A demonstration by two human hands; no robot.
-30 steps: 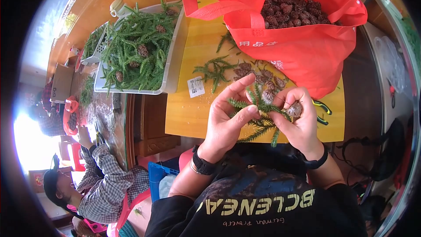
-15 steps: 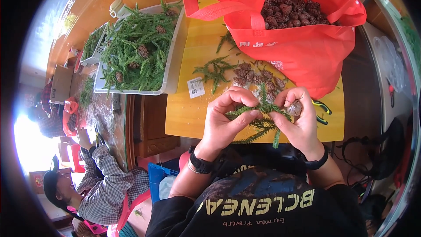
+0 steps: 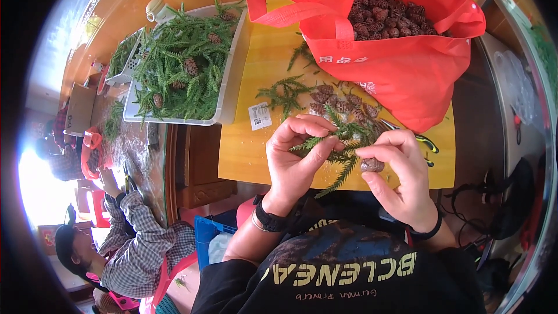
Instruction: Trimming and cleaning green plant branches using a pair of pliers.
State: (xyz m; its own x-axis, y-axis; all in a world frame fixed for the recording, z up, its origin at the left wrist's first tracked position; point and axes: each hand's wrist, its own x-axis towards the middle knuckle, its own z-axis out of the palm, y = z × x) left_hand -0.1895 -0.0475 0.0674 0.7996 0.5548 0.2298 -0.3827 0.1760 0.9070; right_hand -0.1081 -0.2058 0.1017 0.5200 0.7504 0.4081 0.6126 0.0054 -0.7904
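Observation:
My left hand (image 3: 299, 154) pinches an artificial green fir sprig (image 3: 343, 166) between thumb and fingertips, above the front of the yellow board. Close by on the right, my right hand (image 3: 404, 177) has a small brown pine cone (image 3: 372, 165) between its thumb and curled fingers, beside the sprig's stems. Whether the cone is joined to the sprig, I cannot tell. Several frosted pine cones (image 3: 352, 103) lie just beyond my hands. Partly under the red bag's edge rest pliers (image 3: 427, 141) with yellow-and-black handles.
A red cloth bag (image 3: 395, 70) full of pine cones stands at the back right. At left is a white bin (image 3: 229, 90) heaped with green sprigs. Loose sprigs (image 3: 285, 93) and a white label (image 3: 260, 116) lie on the yellow board (image 3: 250, 157). A co-worker (image 3: 139, 238) sits at far left.
My right hand has drawn back from the sprig and opened wider, with the cone now lower, between thumb and fingers. The left hand keeps its pinch; the sprig has turned, and more of the pliers shows.

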